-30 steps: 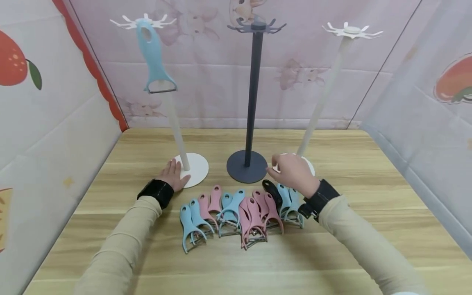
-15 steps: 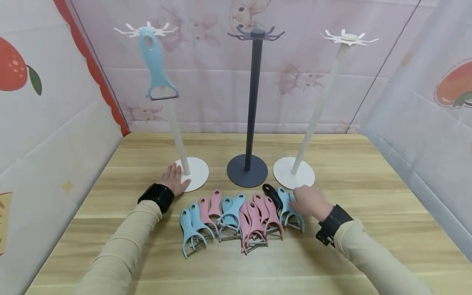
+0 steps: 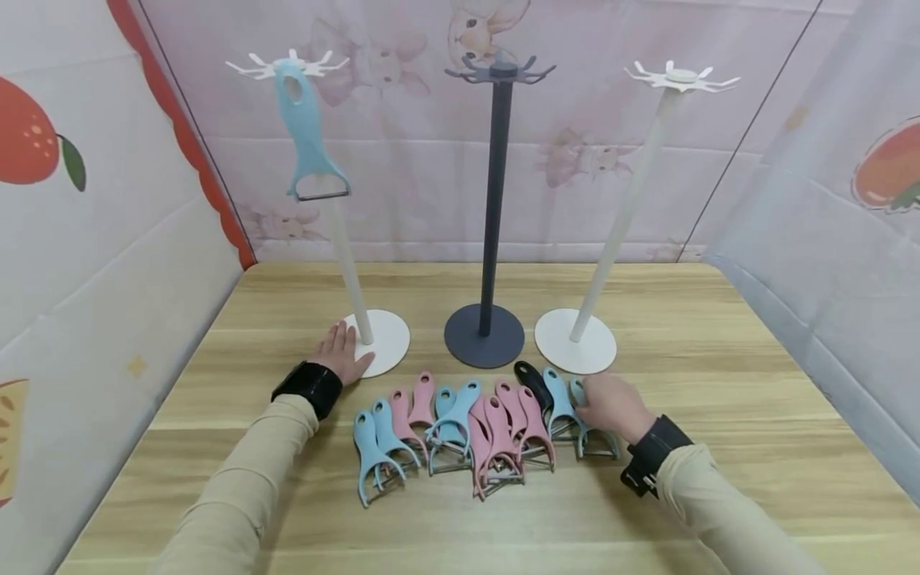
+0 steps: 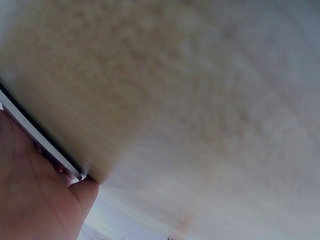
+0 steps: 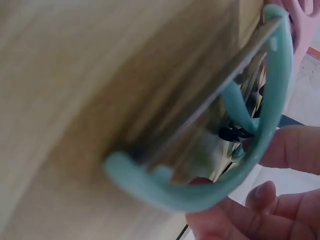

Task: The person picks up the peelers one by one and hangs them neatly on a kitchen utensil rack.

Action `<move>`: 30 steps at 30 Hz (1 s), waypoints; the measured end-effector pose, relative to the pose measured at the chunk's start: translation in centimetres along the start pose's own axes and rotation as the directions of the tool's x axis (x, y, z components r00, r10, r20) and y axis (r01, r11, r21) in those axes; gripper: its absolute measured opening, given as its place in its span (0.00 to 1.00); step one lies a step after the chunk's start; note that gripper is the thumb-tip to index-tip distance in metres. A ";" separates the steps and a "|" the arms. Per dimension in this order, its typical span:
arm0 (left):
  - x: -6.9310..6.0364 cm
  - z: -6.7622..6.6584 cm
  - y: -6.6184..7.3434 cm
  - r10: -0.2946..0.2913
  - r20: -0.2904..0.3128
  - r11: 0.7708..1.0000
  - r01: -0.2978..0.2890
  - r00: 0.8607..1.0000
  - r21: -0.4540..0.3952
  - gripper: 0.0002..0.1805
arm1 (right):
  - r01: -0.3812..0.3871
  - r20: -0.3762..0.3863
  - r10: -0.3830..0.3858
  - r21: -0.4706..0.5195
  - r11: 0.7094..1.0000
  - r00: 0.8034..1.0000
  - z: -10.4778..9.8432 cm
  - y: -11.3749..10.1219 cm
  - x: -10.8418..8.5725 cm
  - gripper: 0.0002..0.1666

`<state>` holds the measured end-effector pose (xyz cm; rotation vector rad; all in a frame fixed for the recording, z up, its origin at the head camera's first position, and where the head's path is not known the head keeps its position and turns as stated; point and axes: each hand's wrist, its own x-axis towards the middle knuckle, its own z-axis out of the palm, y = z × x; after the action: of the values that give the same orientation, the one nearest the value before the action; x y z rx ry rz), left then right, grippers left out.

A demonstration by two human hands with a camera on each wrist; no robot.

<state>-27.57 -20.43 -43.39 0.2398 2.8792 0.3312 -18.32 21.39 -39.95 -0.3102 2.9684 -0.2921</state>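
- Right hand [image 3: 614, 406] pinches a light-blue Y-peeler [image 5: 280, 85] at the right end of the peeler row on the wooden table [image 3: 345, 527].
- Left hand [image 3: 341, 357], fingers straight, rests on the left white hook stand's base [image 3: 391, 343].
- 1 hanging blue peeler [image 3: 305, 132] tops that stand.

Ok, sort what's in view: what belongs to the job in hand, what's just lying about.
In the job, it seems:
right hand, holding the rightmost blue peeler
left hand, resting on the base of the left white stand
hanging blue peeler, on that stand

Lying about, perhaps only waiting:
pink peelers
black peeler
other blue peelers
dark stand
right white stand
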 end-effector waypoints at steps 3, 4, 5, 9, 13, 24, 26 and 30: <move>0.3 -0.1 0.0 0.006 -0.012 1.000 -0.006 1.000 0.012 0.41 | 0.000 -0.048 0.003 0.049 0.999 0.999 -0.5 0.1 0.0 0.13; 0.5 0.0 0.0 0.010 -0.016 1.000 -0.010 1.000 0.016 0.40 | 0.005 -0.072 0.000 0.065 0.998 0.997 -0.7 0.1 -0.1 0.13; 0.5 0.0 0.0 0.014 -0.022 1.000 -0.014 1.000 0.022 0.40 | 0.015 -0.103 -0.008 0.070 0.997 0.995 -1.0 0.1 -0.1 0.13; 0.3 -0.2 0.2 0.023 -0.044 1.000 -0.023 0.999 0.019 0.39 | 0.063 -0.222 -0.042 0.088 0.994 0.974 -2.2 -0.6 0.1 0.13; -0.2 -0.5 0.5 0.025 -0.054 1.000 -0.025 0.998 0.003 0.39 | 0.123 -0.326 -0.085 0.098 0.987 0.941 -3.6 -2.0 0.5 0.11; 0.0 0.1 0.0 0.029 -0.078 0.999 -0.030 0.997 -0.011 0.40 | 0.395 -0.672 -0.286 0.011 0.919 0.683 -6.9 -7.2 1.8 0.09; 0.1 0.4 -0.2 0.033 -0.086 0.999 -0.034 0.996 -0.007 0.40 | 0.441 -0.716 -0.310 -0.004 0.898 0.626 -7.6 -8.3 2.3 0.08; 0.6 0.9 -0.6 0.049 -0.105 0.999 -0.049 0.993 -0.001 0.40 | 0.506 -0.765 -0.337 -0.016 0.862 0.549 -9.2 -10.4 3.4 0.06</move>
<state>-27.98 -20.76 -44.51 0.3011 2.9798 0.3687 -21.15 12.27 -29.23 -1.1623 3.5428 -1.0187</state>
